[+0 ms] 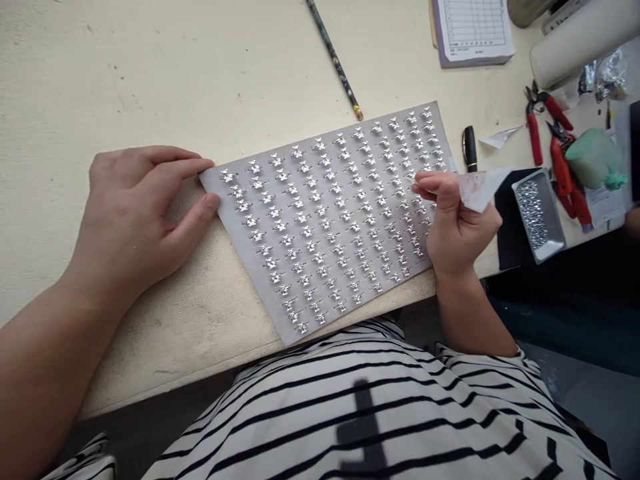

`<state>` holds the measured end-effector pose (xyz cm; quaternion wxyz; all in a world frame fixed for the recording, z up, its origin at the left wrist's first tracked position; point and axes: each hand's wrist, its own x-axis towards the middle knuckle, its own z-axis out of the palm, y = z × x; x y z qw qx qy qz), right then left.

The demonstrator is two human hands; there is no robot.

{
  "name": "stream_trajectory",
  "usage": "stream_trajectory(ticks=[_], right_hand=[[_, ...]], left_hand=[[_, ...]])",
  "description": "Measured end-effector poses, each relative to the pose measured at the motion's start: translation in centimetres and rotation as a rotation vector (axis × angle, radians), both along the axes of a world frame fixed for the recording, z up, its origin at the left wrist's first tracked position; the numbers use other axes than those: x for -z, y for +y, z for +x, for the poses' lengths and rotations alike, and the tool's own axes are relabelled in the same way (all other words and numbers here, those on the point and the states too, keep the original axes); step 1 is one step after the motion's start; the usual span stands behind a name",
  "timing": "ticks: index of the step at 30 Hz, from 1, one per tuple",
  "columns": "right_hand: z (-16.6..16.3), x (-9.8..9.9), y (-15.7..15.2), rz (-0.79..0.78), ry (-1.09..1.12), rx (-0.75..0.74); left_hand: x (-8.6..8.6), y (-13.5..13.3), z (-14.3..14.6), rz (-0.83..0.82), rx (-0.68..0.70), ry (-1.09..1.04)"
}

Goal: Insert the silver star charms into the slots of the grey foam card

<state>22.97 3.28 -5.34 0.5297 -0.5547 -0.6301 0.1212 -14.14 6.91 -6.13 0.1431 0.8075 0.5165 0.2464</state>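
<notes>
Head view: the left hand, grip spread, rests on the corner of a grey sheet of silver ornaments; over its far end, the right hand pinches what seems a translucent film.

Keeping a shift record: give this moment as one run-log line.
left hand: steadies grey sheet | right hand: pinches white film

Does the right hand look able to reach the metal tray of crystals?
Probably yes: the right hand sits near the metal tray of crystals; only the white paper it pinches lies between.
</notes>
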Motion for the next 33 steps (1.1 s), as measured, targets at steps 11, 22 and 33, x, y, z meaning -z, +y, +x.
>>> stream_trajectory(ticks=[11, 22, 33], right_hand=[[-0.9, -0.6, -0.9, -0.063, -0.113, -0.094], [-1.1, -0.8, -0.7, -0.157, -0.167, -0.113], [-1.3, -0.2, -0.8, 0.021, -0.053, -0.106]], left_hand=[[0.0, 0.2, -0.1, 0.0, 0.0, -0.001], [0.3, 0.2, -0.3, -0.009, -0.004, 0.013], [0.2, 0.0, -0.3, -0.008, -0.007, 0.025]])
